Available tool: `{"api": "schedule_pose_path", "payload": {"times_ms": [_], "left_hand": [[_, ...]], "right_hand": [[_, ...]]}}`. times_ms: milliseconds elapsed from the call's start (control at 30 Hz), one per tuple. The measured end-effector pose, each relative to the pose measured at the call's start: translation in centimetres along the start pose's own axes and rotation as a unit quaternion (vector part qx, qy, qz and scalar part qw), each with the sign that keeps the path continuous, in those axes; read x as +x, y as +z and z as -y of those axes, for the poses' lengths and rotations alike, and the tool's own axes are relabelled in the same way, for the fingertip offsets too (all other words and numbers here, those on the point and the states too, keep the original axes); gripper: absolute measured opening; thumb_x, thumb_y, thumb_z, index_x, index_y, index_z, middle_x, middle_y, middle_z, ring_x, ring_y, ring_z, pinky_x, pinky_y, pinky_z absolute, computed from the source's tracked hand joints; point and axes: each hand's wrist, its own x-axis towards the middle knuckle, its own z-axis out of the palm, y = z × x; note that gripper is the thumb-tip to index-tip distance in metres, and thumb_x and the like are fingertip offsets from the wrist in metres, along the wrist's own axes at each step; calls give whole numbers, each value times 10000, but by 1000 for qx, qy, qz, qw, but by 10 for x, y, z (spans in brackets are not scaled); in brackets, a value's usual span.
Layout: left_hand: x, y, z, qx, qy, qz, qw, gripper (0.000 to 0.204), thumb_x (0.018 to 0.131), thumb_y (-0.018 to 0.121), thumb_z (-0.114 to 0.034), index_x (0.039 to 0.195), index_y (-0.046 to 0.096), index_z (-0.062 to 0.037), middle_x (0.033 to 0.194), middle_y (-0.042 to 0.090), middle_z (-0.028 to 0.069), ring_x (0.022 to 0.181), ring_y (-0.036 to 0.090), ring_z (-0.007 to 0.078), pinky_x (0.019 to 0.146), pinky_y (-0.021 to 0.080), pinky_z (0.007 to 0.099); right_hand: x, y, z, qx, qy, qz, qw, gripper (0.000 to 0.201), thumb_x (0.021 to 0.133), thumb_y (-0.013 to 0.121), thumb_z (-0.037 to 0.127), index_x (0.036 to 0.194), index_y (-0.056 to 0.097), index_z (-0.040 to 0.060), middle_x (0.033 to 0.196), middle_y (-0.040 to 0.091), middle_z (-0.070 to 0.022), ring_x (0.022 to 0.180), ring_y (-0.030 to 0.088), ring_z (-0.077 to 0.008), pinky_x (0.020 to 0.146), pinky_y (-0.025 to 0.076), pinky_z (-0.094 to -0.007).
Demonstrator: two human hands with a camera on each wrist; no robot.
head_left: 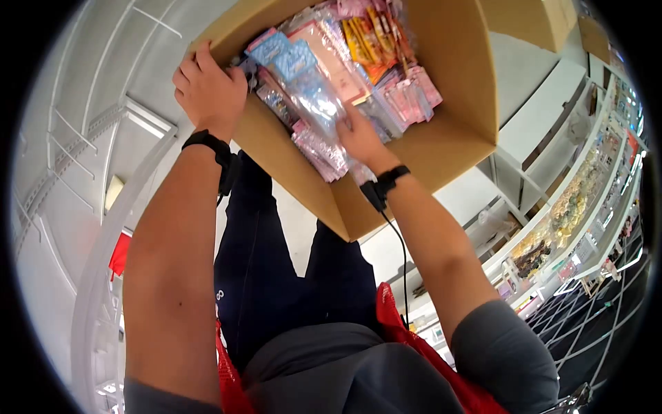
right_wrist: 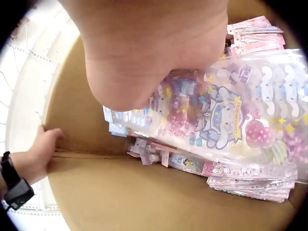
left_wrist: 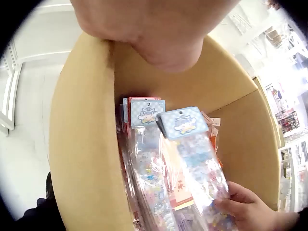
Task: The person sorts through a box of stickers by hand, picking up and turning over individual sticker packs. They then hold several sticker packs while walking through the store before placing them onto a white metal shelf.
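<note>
An open cardboard box (head_left: 276,148) full of packaged goods stands in front of me. My left hand (head_left: 210,86) grips its rim at the left corner, fingers bent over the edge. Inside, my right hand (head_left: 362,138) pinches the lower side of a clear sticker pack (left_wrist: 195,151) with a light-blue header card. Printed characters and strawberries show on the sticker pack in the right wrist view. A similar blue-headed pack (left_wrist: 149,154) lies beside it, against the box wall. Pink packets (head_left: 321,152) lie in the near part of the box.
Orange and yellow packets (head_left: 372,41) and more pink packets (head_left: 414,93) fill the far side of the box. Another cardboard box (head_left: 531,21) is at upper right. White shelves with goods (head_left: 565,207) line the right; a white wire rack (head_left: 76,138) stands left.
</note>
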Motion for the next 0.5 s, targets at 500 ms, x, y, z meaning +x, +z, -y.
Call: {"api": "schedule_pose_path", "payload": {"times_ms": [500], "left_hand": [[4,14,7,25,10,-3,1000,756,824,725,-334,1509,447,-177,1491,466,128,1383,395,400,1077,410,548]], "right_hand": [[99,85,-61,-10,-35,-110,993,343,1015,559,149,1317,569,-12,1160,689,-297,1104,652,-501,956,534,-511]]}}
